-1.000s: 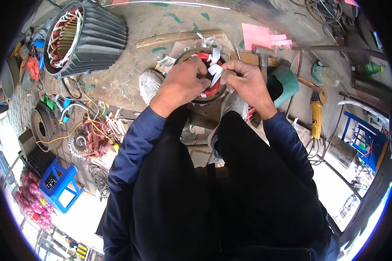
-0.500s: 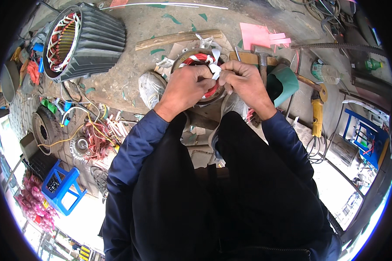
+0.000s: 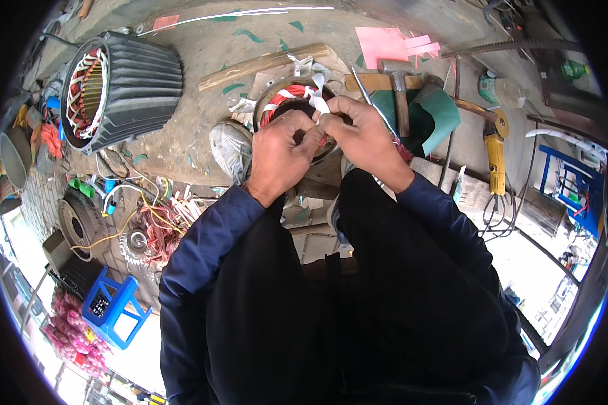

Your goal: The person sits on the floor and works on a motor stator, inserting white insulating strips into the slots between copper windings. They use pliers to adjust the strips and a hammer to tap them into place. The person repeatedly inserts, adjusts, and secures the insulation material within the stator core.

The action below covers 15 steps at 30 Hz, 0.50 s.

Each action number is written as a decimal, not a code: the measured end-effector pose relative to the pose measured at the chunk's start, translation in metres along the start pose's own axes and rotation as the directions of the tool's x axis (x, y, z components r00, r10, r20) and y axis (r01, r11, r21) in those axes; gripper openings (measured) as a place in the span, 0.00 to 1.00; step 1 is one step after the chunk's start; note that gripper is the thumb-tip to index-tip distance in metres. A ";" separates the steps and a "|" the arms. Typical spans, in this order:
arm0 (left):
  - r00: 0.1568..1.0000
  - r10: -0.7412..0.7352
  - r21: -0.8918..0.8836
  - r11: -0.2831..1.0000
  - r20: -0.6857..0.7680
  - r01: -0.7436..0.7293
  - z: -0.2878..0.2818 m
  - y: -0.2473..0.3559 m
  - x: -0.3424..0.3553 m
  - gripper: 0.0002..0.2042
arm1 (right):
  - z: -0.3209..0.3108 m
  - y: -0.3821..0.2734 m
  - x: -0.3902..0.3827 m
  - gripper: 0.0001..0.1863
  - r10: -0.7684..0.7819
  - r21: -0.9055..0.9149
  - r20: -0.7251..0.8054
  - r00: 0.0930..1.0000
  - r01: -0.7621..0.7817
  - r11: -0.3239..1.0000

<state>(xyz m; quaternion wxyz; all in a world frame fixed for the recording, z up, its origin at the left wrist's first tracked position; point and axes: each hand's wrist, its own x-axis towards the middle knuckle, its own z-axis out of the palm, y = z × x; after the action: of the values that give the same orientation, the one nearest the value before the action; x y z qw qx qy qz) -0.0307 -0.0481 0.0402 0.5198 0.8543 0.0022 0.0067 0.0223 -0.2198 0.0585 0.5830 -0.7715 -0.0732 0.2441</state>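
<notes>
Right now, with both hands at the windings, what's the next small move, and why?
Probably ease the white strip down snug against the red windings: a length of it stands up over them beside the right hand, and the left hand is close enough to steady things.

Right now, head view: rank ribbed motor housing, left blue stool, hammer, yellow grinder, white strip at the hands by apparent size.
1. Ribbed motor housing
2. Left blue stool
3. Hammer and yellow grinder: too alike to rank
4. White strip: smallest visible area
</notes>
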 end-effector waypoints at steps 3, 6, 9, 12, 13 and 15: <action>0.998 0.029 -0.048 0.998 -0.047 -0.031 0.004 0.000 -0.002 0.06 | -0.001 -0.004 -0.005 0.10 0.022 0.181 0.071 0.997 -0.035 0.983; 0.998 0.035 0.027 0.999 -0.055 -0.034 0.005 0.002 -0.005 0.06 | -0.010 -0.017 -0.011 0.12 0.031 0.386 0.102 0.994 -0.068 0.920; 0.995 0.053 0.043 0.998 -0.086 -0.050 0.008 0.006 -0.006 0.05 | -0.029 -0.039 -0.013 0.12 -0.177 0.621 0.040 0.983 0.114 0.775; 0.997 0.031 0.050 0.998 -0.074 -0.027 0.008 0.011 -0.010 0.03 | -0.075 -0.064 -0.030 0.12 -0.141 0.779 -0.119 0.983 0.181 0.600; 0.994 0.072 0.066 0.996 -0.078 -0.067 0.008 0.012 -0.010 0.03 | -0.098 -0.070 -0.037 0.14 -0.152 0.810 -0.117 0.981 0.183 0.557; 0.983 0.155 0.087 0.985 -0.096 -0.147 0.008 0.012 -0.010 0.02 | -0.141 -0.070 -0.052 0.14 -0.089 0.882 -0.184 0.979 0.204 0.425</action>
<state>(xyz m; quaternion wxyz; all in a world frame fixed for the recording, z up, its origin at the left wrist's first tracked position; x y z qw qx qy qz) -0.0403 -0.0609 0.0472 0.4828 0.8704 -0.0358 0.0898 0.0543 -0.3411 0.1676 0.9245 -0.3484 0.0321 0.1516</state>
